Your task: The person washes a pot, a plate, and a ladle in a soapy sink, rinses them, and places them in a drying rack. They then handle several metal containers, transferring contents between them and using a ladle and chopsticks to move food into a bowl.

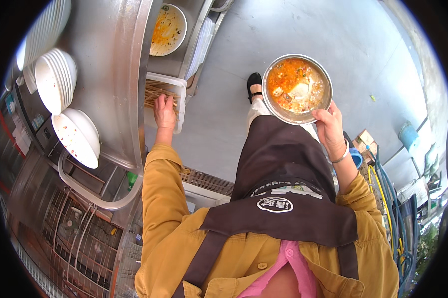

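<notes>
My right hand (329, 128) grips the rim of a round metal bowl (297, 118), its thumb over the near edge. Orange-red oily broth with pale solid pieces fills much of the bowl. At the left, my left hand (165, 111) reaches over a white plastic tray (180, 89) and its fingers rest on a bunch of wooden chopsticks (155, 89). Whether the fingers have closed on any chopsticks cannot be told. Beyond the tray, a white bowl (170, 31) with orange oily residue sits on a metal shelf.
Stacked white bowls (54, 83) and tilted bowls with red specks (74, 138) stand on the steel counter (112, 74) at left. A wire rack (86, 238) is at lower left. Blue and yellow hoses (386, 201), a blue bucket (355, 158) and a floor drain grate (209, 181) lie around me.
</notes>
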Demonstrator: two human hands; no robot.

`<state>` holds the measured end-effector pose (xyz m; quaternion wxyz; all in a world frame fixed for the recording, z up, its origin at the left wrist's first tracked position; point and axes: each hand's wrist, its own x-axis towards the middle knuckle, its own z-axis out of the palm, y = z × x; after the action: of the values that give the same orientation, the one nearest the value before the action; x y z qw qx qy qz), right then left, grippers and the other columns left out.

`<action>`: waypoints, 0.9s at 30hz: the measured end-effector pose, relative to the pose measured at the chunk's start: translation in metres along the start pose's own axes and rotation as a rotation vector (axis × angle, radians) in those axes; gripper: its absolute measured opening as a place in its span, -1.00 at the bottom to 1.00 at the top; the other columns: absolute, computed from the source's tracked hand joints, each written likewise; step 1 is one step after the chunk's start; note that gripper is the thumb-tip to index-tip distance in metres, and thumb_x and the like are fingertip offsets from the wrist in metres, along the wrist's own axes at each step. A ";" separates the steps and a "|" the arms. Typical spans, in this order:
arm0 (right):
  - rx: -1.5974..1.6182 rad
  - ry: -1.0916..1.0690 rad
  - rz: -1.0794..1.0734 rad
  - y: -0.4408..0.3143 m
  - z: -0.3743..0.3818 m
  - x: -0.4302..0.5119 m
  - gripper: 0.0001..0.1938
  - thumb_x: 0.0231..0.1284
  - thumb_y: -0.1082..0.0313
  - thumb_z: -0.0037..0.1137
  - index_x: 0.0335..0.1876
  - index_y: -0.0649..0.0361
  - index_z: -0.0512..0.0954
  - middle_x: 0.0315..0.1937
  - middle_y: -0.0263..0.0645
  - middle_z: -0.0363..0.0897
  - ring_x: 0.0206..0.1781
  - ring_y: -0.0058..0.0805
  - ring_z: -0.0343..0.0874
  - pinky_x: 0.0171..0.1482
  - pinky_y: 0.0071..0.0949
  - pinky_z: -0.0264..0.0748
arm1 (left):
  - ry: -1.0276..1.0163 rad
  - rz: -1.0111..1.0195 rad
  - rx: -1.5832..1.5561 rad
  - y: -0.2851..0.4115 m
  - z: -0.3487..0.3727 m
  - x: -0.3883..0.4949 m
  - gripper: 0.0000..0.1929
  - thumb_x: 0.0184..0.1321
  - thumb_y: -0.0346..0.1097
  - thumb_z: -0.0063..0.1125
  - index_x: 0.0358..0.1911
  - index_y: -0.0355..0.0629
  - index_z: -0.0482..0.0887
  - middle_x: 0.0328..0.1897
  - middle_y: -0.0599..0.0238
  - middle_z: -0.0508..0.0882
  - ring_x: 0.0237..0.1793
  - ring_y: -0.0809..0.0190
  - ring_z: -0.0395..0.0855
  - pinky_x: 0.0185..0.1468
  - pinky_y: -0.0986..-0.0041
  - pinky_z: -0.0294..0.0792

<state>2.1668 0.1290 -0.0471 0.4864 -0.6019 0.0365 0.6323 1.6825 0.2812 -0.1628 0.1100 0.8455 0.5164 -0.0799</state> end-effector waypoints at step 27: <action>0.140 -0.343 -0.433 -0.177 -0.049 -0.081 -0.57 0.04 0.43 0.05 0.09 0.37 0.39 -0.14 -0.20 0.56 -0.17 -0.50 0.61 -0.17 -0.52 0.62 | 0.273 0.557 -1.253 0.421 -0.390 0.054 -0.90 0.26 -0.53 -0.09 -0.19 -0.29 0.42 -0.25 0.14 0.47 -0.40 0.35 0.50 -0.30 0.58 0.41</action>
<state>2.3029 0.1442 0.0998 0.6495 -0.4450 -0.1321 0.6023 2.0907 0.2457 0.2433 0.5274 0.7261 0.2383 0.3713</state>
